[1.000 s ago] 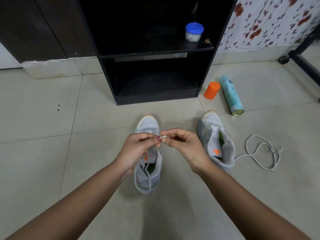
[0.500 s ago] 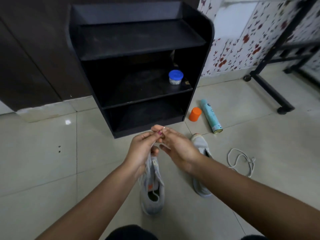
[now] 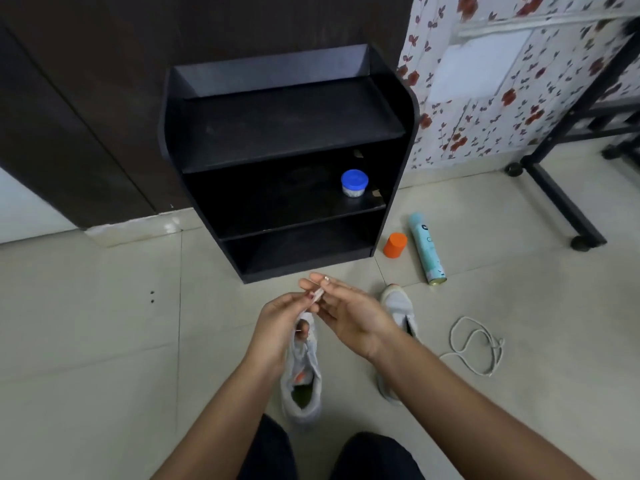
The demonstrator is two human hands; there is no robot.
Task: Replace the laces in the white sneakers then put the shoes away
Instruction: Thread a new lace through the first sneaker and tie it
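Observation:
Two white sneakers stand on the tiled floor, toes toward a black shoe rack (image 3: 287, 133). The left sneaker (image 3: 301, 382) lies under my hands, its orange tongue showing. The right sneaker (image 3: 398, 306) is partly hidden by my right forearm. My left hand (image 3: 277, 323) pinches the tip of a white lace (image 3: 317, 295) above the left sneaker. My right hand (image 3: 349, 317) meets it at the lace tip, fingers loosely spread and fingertips on the lace. A loose white lace (image 3: 478, 344) lies coiled on the floor to the right.
An orange cap (image 3: 394, 244) and a light-blue spray can (image 3: 426, 247) lie right of the rack. A blue-lidded jar (image 3: 354, 181) sits on the rack's middle shelf. A black wheeled frame (image 3: 557, 199) stands at far right. My dark-trousered knees (image 3: 363, 459) are at the bottom.
The view has pulled back and up, showing the whole rack. My hands have lifted the lace tip higher above the left sneaker, and my right fingers have spread.

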